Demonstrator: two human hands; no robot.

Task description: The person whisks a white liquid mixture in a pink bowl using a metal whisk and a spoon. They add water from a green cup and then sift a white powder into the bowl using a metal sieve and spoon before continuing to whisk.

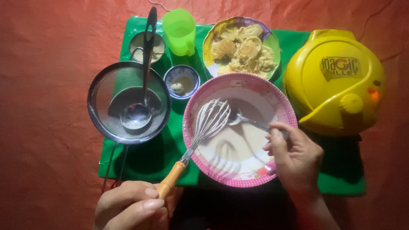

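Over pink bowl (pixel 286 111): left hand (pixel 130 206) grips whisk (pixel 207 123), right hand (pixel 296 155) spoon (pixel 247 121).

A bowl (pixel 238 127) is set at the middle of a mat (pixel 140 157), with batter (pixel 238 140) in it. A whisk (pixel 204 125) is leaned on its left rim, a spoon (pixel 251 121) is dipped in from the right. A sieve (pixel 128 102) is placed to the left, a ladle (pixel 142 85) laid in it. Behind the bowl a plate of cakes (pixel 243 47) is set, a small dish (pixel 182 81) to its left, a cup (pixel 181 32) and a tin (pixel 147 47) further back. An appliance (pixel 334 81) is stood at the right.
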